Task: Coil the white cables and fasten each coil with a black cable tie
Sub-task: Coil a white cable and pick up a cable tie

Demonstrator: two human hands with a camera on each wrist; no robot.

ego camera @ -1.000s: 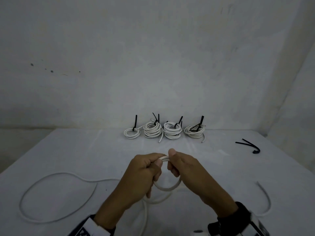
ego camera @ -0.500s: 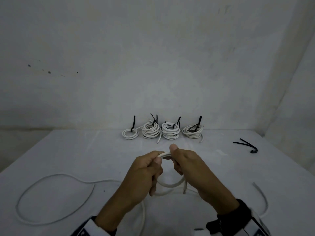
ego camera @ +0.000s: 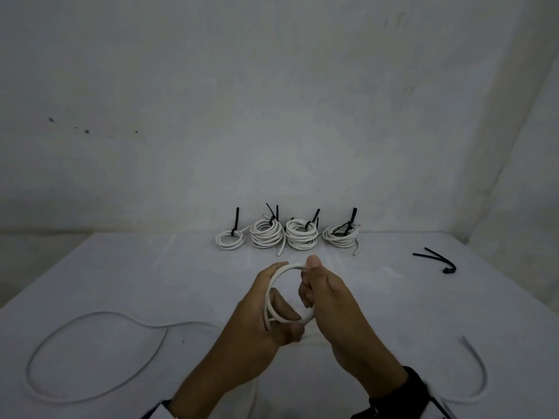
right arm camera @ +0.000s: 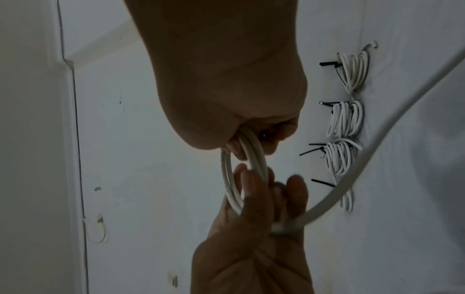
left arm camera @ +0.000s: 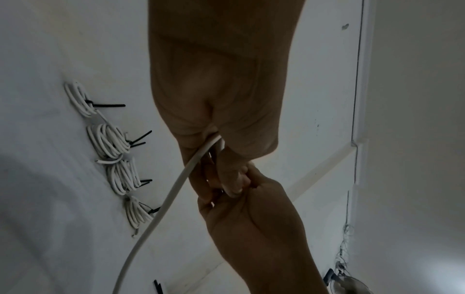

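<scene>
White cable: a coil [ego camera: 282,293] of about two loops is held above the table [ego camera: 151,282] at centre, seen in the head view.
Left hand: the left hand [ego camera: 257,322] curls its fingers through the coil and grips its lower left side, thumb pressed at the bottom.
Right hand: the right hand [ego camera: 329,300] pinches the coil's top and right side, thumb tip up on the upper arc, fingers curled tight around the strands.
Wrist views: the right-wrist camera shows two strands [right arm camera: 247,159] running out of the right fist into the left fingers [right arm camera: 254,191]; the left-wrist camera shows one strand [left arm camera: 173,191] leaving the left grip toward the table.
Loose cable: the slack [ego camera: 90,358] trails left from the hands in a wide loop flat on the table; another curved end [ego camera: 478,367] lies at the near right.
Finished coils: four tied coils [ego camera: 287,234] stand in a row at the table's far edge by the wall, each with a black tie [ego camera: 236,220] whose tail sticks up.
Spare ties: a few black ties [ego camera: 435,258] lie at the far right, well apart from the hands.
Surface: the table is white and matte.
Room: a plain white wall [ego camera: 272,101] with a few dark specks at the left; a corner rises at the right.
</scene>
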